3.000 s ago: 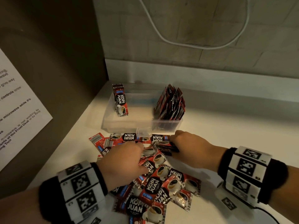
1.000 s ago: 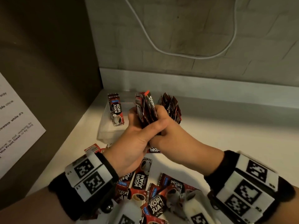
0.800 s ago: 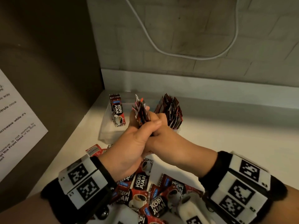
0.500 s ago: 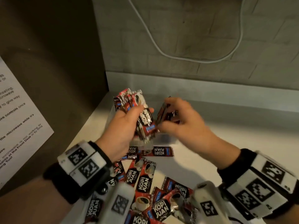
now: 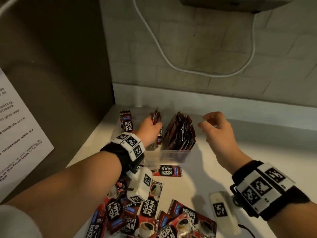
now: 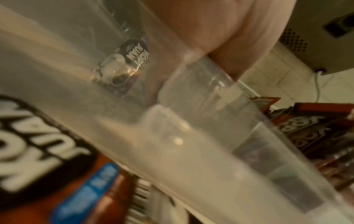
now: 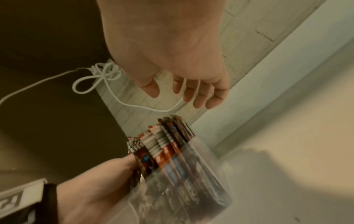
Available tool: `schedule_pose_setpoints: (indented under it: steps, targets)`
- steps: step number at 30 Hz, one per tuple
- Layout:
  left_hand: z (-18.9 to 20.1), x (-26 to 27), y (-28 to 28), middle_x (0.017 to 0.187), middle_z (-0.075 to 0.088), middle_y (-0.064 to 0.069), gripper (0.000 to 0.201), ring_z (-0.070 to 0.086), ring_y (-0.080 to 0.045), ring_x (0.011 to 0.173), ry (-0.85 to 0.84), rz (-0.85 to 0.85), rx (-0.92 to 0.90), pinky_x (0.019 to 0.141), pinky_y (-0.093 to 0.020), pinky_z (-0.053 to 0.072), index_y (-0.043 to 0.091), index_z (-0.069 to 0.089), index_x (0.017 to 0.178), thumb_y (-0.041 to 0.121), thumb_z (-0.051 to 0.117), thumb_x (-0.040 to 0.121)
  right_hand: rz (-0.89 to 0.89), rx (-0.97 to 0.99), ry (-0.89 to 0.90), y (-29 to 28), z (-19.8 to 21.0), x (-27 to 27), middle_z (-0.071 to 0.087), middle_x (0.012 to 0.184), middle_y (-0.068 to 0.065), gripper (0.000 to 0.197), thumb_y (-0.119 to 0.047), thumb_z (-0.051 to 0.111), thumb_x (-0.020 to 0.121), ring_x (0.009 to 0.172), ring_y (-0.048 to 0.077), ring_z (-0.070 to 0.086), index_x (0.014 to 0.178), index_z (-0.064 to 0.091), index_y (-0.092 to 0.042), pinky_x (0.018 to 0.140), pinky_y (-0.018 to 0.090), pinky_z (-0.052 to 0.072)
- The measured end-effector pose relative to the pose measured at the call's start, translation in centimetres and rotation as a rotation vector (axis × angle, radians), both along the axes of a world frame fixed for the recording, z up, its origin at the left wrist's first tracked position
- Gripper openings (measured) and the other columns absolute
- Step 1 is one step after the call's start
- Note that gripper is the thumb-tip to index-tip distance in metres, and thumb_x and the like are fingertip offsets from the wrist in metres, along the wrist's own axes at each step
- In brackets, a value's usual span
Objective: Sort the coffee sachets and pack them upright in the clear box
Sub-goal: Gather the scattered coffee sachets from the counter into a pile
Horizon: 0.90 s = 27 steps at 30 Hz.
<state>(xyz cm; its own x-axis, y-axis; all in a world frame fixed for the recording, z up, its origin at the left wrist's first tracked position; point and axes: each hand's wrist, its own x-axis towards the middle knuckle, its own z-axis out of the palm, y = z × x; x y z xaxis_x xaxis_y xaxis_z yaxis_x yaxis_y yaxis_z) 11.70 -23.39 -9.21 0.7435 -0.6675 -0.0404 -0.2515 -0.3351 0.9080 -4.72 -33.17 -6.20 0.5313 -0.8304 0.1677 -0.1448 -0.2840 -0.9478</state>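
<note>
The clear box (image 5: 171,154) stands on the counter near the back wall. Inside it, a row of red-and-black coffee sachets (image 5: 181,133) stands upright at the right end and a small stack (image 5: 126,123) at the left end. My left hand (image 5: 151,127) reaches into the middle of the box and grips a bundle of sachets (image 5: 156,117) held upright. My right hand (image 5: 214,127) hovers empty to the right of the box, fingers loosely curled (image 7: 199,97). Several loose sachets (image 5: 149,213) lie in a pile on the near counter, one (image 5: 167,170) just before the box.
A dark panel (image 5: 51,66) with a white paper notice (image 5: 15,134) closes off the left side. A tiled wall (image 5: 205,48) with a hanging white cable (image 5: 171,64) runs behind the box. Bare counter (image 5: 257,152) extends to the right.
My left hand has carried the gathered bundle from in front of the box down into its middle. My right hand has let go and drawn off to the right, empty.
</note>
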Motion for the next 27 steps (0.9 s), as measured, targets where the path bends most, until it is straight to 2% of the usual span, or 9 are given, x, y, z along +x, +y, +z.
schedule_pose_setpoints:
  steps: [4, 6, 8, 10, 12, 15, 17, 22, 27]
  targets:
    - [0.4, -0.3, -0.9, 0.131, 0.059, -0.010, 0.042, 0.057, -0.027, 0.118, 0.274, -0.134, -0.046, 0.105, -0.045, 0.043, 0.015, 0.043, 0.137, 0.026, 0.053, 0.098, 0.109, 0.170, 0.120, 0.6, -0.9, 0.8, 0.056, 0.105, -0.002, 0.046, -0.035, 0.057, 0.092, 0.091, 0.010, 0.055, 0.130, 0.039, -0.017, 0.073, 0.032, 0.043]
    - [0.4, -0.5, -1.1, 0.133, 0.057, -0.010, 0.051, 0.057, -0.026, 0.117, 0.370, -0.159, -0.074, 0.102, -0.044, 0.045, 0.018, 0.036, 0.143, 0.030, 0.055, 0.097, 0.146, 0.296, 0.110, 0.7, -1.1, 1.4, 0.055, 0.121, -0.002, 0.058, -0.049, 0.049, 0.093, 0.106, 0.019, 0.055, 0.140, 0.029, -0.022, 0.085, 0.042, 0.046]
    - [0.4, -1.1, -1.1, 0.127, 0.059, -0.012, 0.051, 0.061, -0.025, 0.106, 0.518, -0.193, -0.120, 0.088, -0.041, 0.052, 0.017, 0.032, 0.142, 0.026, 0.055, 0.097, 0.167, 0.429, 0.063, 0.5, -1.3, 2.1, 0.052, 0.130, -0.004, 0.059, -0.058, 0.043, 0.092, 0.115, 0.021, 0.053, 0.141, 0.028, -0.028, 0.091, 0.050, 0.046]
    - [0.5, -1.5, -1.0, 0.126, 0.060, -0.014, 0.061, 0.063, -0.027, 0.108, 0.679, -0.255, -0.135, 0.085, -0.041, 0.054, 0.018, 0.028, 0.144, 0.029, 0.061, 0.093, 0.190, 0.505, -0.006, 0.4, -1.8, 2.7, 0.057, 0.127, -0.002, 0.057, -0.060, 0.042, 0.091, 0.111, 0.018, 0.058, 0.136, 0.035, -0.026, 0.088, 0.046, 0.051]
    - [0.7, -1.9, -0.9, 0.127, 0.062, -0.015, 0.077, 0.064, -0.027, 0.112, 0.764, -0.333, -0.116, 0.090, -0.040, 0.054, 0.016, 0.034, 0.145, 0.045, 0.069, 0.083, 0.209, 0.510, -0.039, 0.4, -2.1, 3.2, 0.061, 0.125, 0.004, 0.068, -0.067, 0.048, 0.083, 0.109, 0.020, 0.062, 0.134, 0.041, -0.023, 0.093, 0.046, 0.051]
    - [1.3, -2.1, -0.8, 0.127, 0.063, -0.014, 0.076, 0.060, -0.028, 0.116, 0.845, -0.371, -0.127, 0.100, -0.043, 0.046, 0.017, 0.053, 0.135, 0.073, 0.042, 0.084, 0.222, 0.491, -0.033, 0.3, -2.5, 3.6, 0.063, 0.123, 0.003, 0.090, -0.077, 0.053, 0.062, 0.111, 0.021, 0.062, 0.133, 0.045, -0.022, 0.099, 0.046, 0.047]
    - [1.4, -2.1, -0.8, 0.130, 0.061, -0.015, 0.082, 0.057, -0.029, 0.119, 0.878, -0.325, -0.123, 0.100, -0.043, 0.044, 0.018, 0.055, 0.132, 0.078, 0.022, 0.086, 0.227, 0.489, -0.031, 0.1, -2.6, 3.6, 0.062, 0.124, 0.002, 0.092, -0.079, 0.053, 0.060, 0.113, 0.020, 0.061, 0.133, 0.045, -0.023, 0.101, 0.046, 0.046]
    - [1.6, -2.2, -1.0, 0.096, 0.069, -0.012, 0.048, 0.063, -0.026, 0.093, 0.836, -0.153, -0.124, 0.080, -0.038, 0.050, 0.014, 0.065, 0.103, 0.053, 0.039, 0.098, 0.212, 0.497, -0.049, 0.2, -2.6, 3.6, 0.063, 0.122, 0.004, 0.090, -0.076, 0.053, 0.062, 0.110, 0.021, 0.063, 0.132, 0.046, -0.022, 0.098, 0.045, 0.048]
    - [1.3, -2.4, -1.8, 0.099, 0.069, -0.015, 0.051, 0.064, -0.028, 0.090, 0.868, -0.091, -0.150, 0.075, -0.038, 0.049, 0.010, 0.068, 0.106, 0.048, 0.034, 0.098, 0.192, 0.511, -0.060, 0.4, -2.5, 3.8, 0.064, 0.121, 0.003, 0.082, -0.073, 0.054, 0.066, 0.109, 0.020, 0.063, 0.131, 0.049, -0.022, 0.099, 0.045, 0.047]
